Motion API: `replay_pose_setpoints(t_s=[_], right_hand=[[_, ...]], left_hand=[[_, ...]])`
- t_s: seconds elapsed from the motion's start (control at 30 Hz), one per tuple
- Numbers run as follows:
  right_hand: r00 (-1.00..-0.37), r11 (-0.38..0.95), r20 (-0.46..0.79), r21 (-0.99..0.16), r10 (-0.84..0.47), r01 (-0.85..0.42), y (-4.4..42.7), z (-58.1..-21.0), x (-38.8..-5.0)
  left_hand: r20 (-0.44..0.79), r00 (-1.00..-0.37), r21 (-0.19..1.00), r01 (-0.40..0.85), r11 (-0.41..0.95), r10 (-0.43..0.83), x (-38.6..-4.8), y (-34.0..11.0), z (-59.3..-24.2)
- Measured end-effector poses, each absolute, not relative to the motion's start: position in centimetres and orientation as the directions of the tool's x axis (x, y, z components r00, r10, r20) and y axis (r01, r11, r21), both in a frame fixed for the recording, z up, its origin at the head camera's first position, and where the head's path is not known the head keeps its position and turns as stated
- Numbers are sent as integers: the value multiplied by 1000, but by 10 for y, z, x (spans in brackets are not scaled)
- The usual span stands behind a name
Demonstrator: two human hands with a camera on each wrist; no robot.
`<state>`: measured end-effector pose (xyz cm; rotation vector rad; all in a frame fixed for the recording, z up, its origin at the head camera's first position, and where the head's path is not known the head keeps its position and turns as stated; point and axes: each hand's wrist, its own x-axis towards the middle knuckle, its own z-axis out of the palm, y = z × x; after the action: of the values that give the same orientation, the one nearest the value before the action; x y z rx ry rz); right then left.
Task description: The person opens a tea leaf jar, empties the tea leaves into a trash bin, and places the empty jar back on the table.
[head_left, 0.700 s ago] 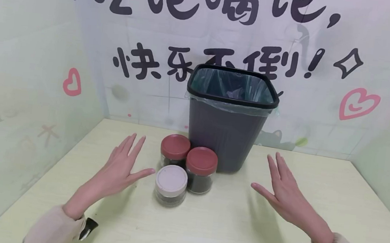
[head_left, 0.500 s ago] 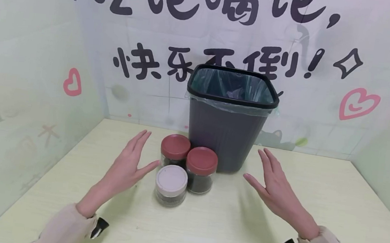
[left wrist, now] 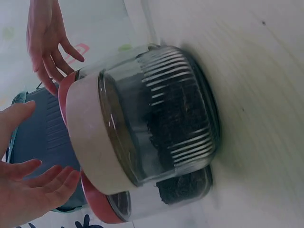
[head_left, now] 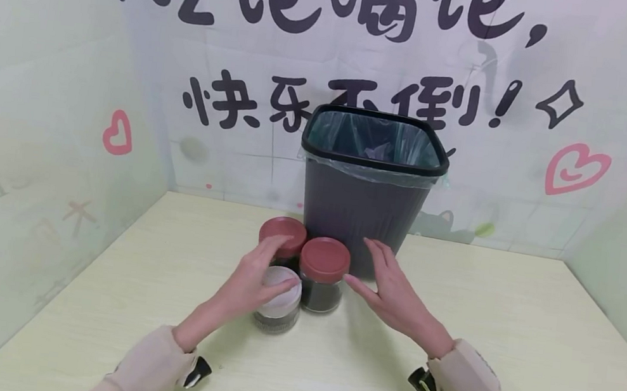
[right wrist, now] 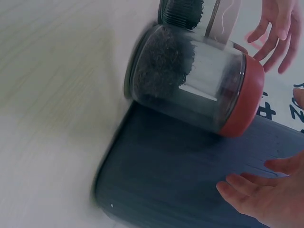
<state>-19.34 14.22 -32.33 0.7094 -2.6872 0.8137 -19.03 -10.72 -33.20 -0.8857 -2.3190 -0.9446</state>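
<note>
Three clear jars with dark contents stand close together in the head view. One has a pale lid, the white-lidded jar (head_left: pixel 276 320) at the front; the others are a red-lidded jar (head_left: pixel 322 292) at right and a second red-lidded jar (head_left: pixel 275 230) behind. My left hand (head_left: pixel 247 283) hovers over the left side of the pale lid, fingers spread and loosely bent, partly covering it. In the left wrist view a gap shows between this hand (left wrist: pixel 35 190) and the pale lid (left wrist: pixel 92 133). My right hand (head_left: pixel 399 299) is beside the right jar, fingers extended, holding nothing.
A dark grey trash bin (head_left: pixel 358 206) with a black rim and clear liner stands right behind the jars. All rest on a pale wooden table (head_left: pixel 329 375). A printed cloth backdrop (head_left: pixel 224 167) closes off the back, with side walls left and right.
Both hands have moved inward toward the jars, the left from the left side to over the pale lid, the right leftward close to the red-lidded jar. The jars and bin have stayed put.
</note>
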Motion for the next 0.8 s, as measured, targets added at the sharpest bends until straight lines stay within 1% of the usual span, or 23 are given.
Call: replay_pose_setpoints(t_s=[0.1, 0.17, 0.37, 0.5, 0.8], right_hand=[[-860, 706, 345, -494, -376, -507, 134, -325, -198], [-867, 694, 329, -520, -375, -498, 128, -327, -201], [-870, 664, 311, -562, -384, -494, 115, -330, -208], [-869, 655, 319, -571, -378, -495, 109, -334, -211], [-848, 666, 392, -530, -357, -525, 106, -338, -210]], left_hand=[[599, -681, 457, 723, 518, 421, -191, -101, -333], [566, -698, 480, 712, 513, 439, -192, -98, -334], [473, -751, 513, 660, 549, 461, -192, -89, -334], [459, -774, 537, 633, 558, 436, -193, -84, -335], [433, -807, 565, 590, 577, 401, -193, -77, -334]])
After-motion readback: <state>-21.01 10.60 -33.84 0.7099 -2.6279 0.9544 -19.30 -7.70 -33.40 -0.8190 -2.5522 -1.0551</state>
